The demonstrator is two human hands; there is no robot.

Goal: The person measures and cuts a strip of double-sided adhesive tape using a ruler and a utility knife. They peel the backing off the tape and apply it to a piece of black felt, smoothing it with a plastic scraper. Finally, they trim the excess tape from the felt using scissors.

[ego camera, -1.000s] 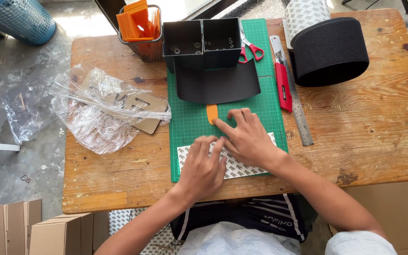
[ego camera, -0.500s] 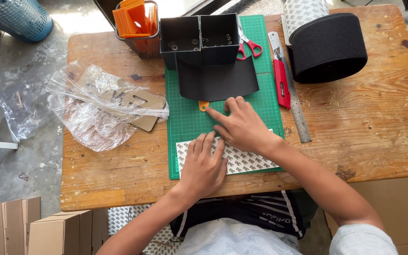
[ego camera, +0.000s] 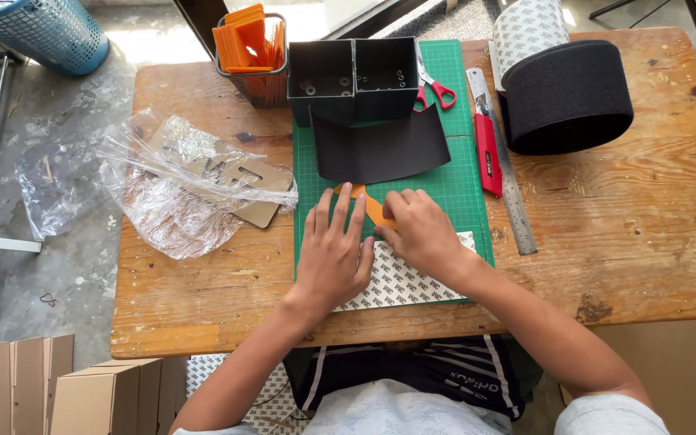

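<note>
My left hand point(ego camera: 334, 254) lies flat, fingers spread, on a white patterned sheet point(ego camera: 408, 282) at the near edge of the green cutting mat point(ego camera: 465, 181). My right hand point(ego camera: 416, 234) rests beside it, fingers curled over a thin orange piece point(ego camera: 366, 200) that sticks out toward the far left. Just beyond lies a curved black foam sheet point(ego camera: 380, 149), and behind it stand two open black boxes point(ego camera: 354, 76).
Red scissors point(ego camera: 437, 89), a red utility knife point(ego camera: 488, 149) and a metal ruler point(ego camera: 512, 197) lie right of the mat. A big black foam roll point(ego camera: 569, 97) sits far right. A basket of orange pieces point(ego camera: 250, 52) and crumpled plastic wrap over cardboard point(ego camera: 195, 181) are left.
Both hands have slid toward the left on the patterned sheet. The orange piece now points out diagonally from under my right fingers instead of straight ahead.
</note>
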